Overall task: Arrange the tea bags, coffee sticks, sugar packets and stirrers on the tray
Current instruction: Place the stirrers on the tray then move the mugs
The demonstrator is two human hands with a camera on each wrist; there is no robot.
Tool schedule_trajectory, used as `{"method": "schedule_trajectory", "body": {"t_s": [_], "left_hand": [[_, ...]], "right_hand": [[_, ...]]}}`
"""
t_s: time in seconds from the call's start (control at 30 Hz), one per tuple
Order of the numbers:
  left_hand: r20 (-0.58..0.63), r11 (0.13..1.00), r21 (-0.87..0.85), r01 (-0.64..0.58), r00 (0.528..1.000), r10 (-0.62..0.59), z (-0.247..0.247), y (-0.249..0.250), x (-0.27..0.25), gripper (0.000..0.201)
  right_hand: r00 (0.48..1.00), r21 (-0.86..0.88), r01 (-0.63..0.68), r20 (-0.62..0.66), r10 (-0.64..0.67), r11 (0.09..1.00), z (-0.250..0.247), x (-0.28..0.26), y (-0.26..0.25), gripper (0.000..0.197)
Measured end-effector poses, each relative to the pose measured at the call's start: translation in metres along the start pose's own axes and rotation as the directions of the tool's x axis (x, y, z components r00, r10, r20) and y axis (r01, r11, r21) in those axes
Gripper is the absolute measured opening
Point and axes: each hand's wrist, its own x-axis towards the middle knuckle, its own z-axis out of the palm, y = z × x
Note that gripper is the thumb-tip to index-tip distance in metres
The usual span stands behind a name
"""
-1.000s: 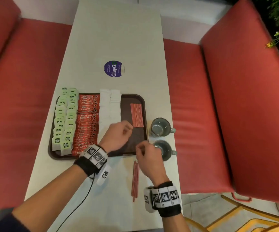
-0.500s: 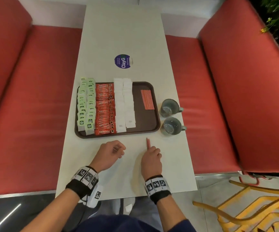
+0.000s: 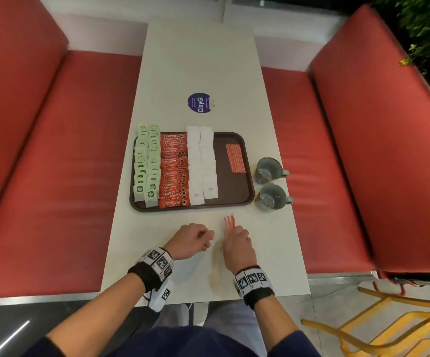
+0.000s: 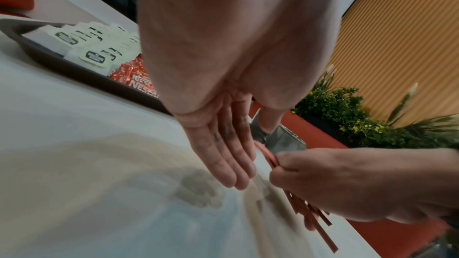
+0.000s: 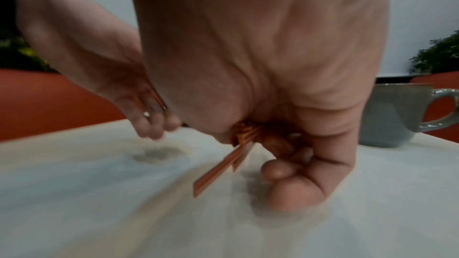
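A brown tray [image 3: 234, 202] on the white table holds rows of green tea bags [image 3: 145, 163], red coffee sticks [image 3: 174, 171], white sugar packets [image 3: 202, 163] and a flat block of red stirrers [image 3: 235, 158]. In front of the tray my right hand [image 3: 237, 234] grips a small bundle of loose red stirrers [image 3: 228, 222], whose tips fan out toward the tray. The bundle [image 5: 223, 166] slants down to the table under my palm. My left hand [image 3: 206, 238] is just left of it, holding nothing, its fingers [image 4: 231, 164] straight and pointing down at the table beside the stirrers [image 4: 313, 217].
Two grey mugs [image 3: 268, 170] [image 3: 271, 197] stand right of the tray near the table's right edge. A round blue sticker [image 3: 200, 103] lies beyond the tray. Red bench cushions [image 3: 54, 150] flank the table, and a yellow chair [image 3: 389, 325] stands at the lower right.
Both hands have pulled back from the tray's front edge toward me. My right hand has taken hold of the loose stirrers that lay on the table, and my left hand has come beside it.
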Motion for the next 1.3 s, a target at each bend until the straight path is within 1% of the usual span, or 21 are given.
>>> {"method": "schedule_trajectory", "body": {"t_s": [0.03,0.07,0.1,0.13,0.17,0.23,0.27,0.33,0.43,0.5,0.53,0.6,0.63,0.73,0.83,0.9,1.0,1.1,1.2,1.3], "left_hand": [[0.032,0.999,-0.036,-0.003,0.999,0.004,0.002,0.003,0.000,0.032],[0.076,0.992,-0.128,0.000,0.997,0.010,0.005,0.007,0.000,0.035],[0.119,0.964,-0.266,0.013,0.993,0.020,0.008,0.011,0.000,0.036],[0.147,0.915,-0.402,0.026,0.988,0.037,0.011,0.016,0.000,0.035],[0.136,0.872,-0.489,0.014,0.989,0.061,0.013,0.019,0.000,0.032],[0.052,0.842,-0.536,-0.061,0.993,0.106,0.014,0.021,0.003,0.027],[0.012,0.841,-0.531,-0.100,0.992,0.126,0.014,0.019,0.005,0.025],[-0.062,0.864,-0.476,-0.163,0.986,0.152,0.014,0.017,0.010,0.022],[-0.174,0.913,-0.343,-0.223,0.970,0.172,0.012,0.014,0.015,0.022],[-0.228,0.935,-0.254,-0.247,0.955,0.190,0.013,0.011,0.018,0.021],[-0.250,0.944,-0.209,-0.256,0.947,0.202,0.014,0.010,0.018,0.021],[-0.279,0.951,-0.128,-0.283,0.930,0.239,0.017,0.011,0.018,0.019],[-0.284,0.948,-0.099,-0.301,0.922,0.263,0.019,0.013,0.016,0.019],[-0.250,0.931,-0.050,-0.361,0.907,0.339,0.019,0.019,0.010,0.023],[-0.200,0.917,-0.068,-0.394,0.905,0.375,0.020,0.018,0.008,0.041],[-0.168,0.920,-0.076,-0.383,0.915,0.367,0.023,0.009,0.012,0.051],[-0.105,0.935,-0.054,-0.351,0.933,0.345,0.027,-0.014,0.018,0.058],[-0.048,0.940,-0.001,-0.341,0.939,0.341,0.030,-0.026,0.020,0.059],[-0.047,0.930,0.004,-0.368,0.929,0.368,0.028,-0.026,0.024,0.058],[-0.081,0.923,-0.006,-0.385,0.920,0.383,0.027,-0.023,0.028,0.059]], "right_hand": [[0.995,-0.002,0.102,-0.013,-0.102,0.995,0.000,-0.006,-0.003,0.037],[0.984,0.022,0.174,-0.045,-0.173,0.985,-0.003,-0.012,-0.007,0.039],[0.974,0.050,0.216,-0.082,-0.211,0.975,-0.007,-0.018,-0.013,0.042],[0.966,0.070,0.240,-0.121,-0.230,0.968,-0.012,-0.022,-0.018,0.045],[0.956,0.079,0.247,-0.181,-0.229,0.966,-0.017,-0.024,-0.023,0.046],[0.935,0.079,0.240,-0.288,-0.209,0.967,-0.025,-0.025,-0.028,0.037],[0.925,0.086,0.239,-0.324,-0.200,0.967,-0.027,-0.025,-0.030,0.033],[0.917,0.136,0.242,-0.354,-0.181,0.961,-0.031,-0.024,-0.032,0.028],[0.919,0.231,0.261,-0.356,-0.169,0.937,-0.035,-0.023,-0.034,0.021],[0.921,0.282,0.289,-0.343,-0.185,0.915,-0.034,-0.021,-0.032,0.024],[0.928,0.357,0.304,-0.320,-0.190,0.883,-0.033,-0.018,-0.031,0.027],[0.940,0.543,0.320,-0.285,-0.188,0.776,-0.032,-0.015,-0.028,0.034],[0.941,0.605,0.318,-0.292,-0.168,0.730,-0.031,-0.013,-0.027,0.035],[0.910,0.644,0.340,-0.409,-0.067,0.685,-0.029,-0.010,-0.024,0.030],[0.872,0.641,0.392,-0.488,-0.044,0.660,-0.024,-0.009,-0.019,0.026],[0.869,0.637,0.401,-0.492,-0.053,0.658,-0.018,-0.010,-0.017,0.027],[0.893,0.644,0.381,-0.443,-0.083,0.663,-0.004,-0.011,-0.015,0.033],[0.920,0.651,0.345,-0.377,-0.106,0.677,0.006,-0.010,-0.016,0.036],[0.941,0.662,0.303,-0.322,-0.105,0.685,0.002,-0.007,-0.016,0.034],[0.964,0.684,0.246,-0.246,-0.101,0.687,-0.005,-0.001,-0.015,0.027]]}}
